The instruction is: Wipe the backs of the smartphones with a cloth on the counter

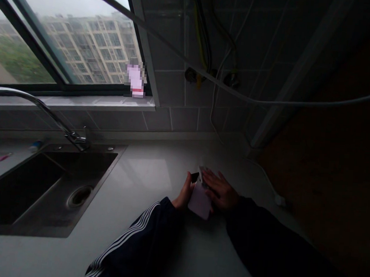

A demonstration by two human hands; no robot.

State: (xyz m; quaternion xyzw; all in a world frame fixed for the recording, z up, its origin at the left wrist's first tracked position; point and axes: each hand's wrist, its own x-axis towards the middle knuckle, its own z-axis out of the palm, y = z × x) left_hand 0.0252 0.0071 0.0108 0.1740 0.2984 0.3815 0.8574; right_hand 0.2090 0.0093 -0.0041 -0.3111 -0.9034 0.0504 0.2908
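Over the counter, my left hand (185, 193) is closed round the left edge of a pale pink, flat, rounded-corner object (200, 203), which looks like a phone case. A dark flat edge (194, 177) shows by my left thumb. Reaching from the right, my right hand (221, 190) bends its fingers over the upper end of the pink object, where a light-coloured piece (201, 171) sticks up beneath them. Dim light and the fingers hide how these parts join.
At left is a steel sink (97, 183) with a curved faucet (53, 116). A window (93, 45) stands behind it. A white cable (278, 101) hangs across the view. A white plug-like item (280, 200) lies by the counter's right edge.
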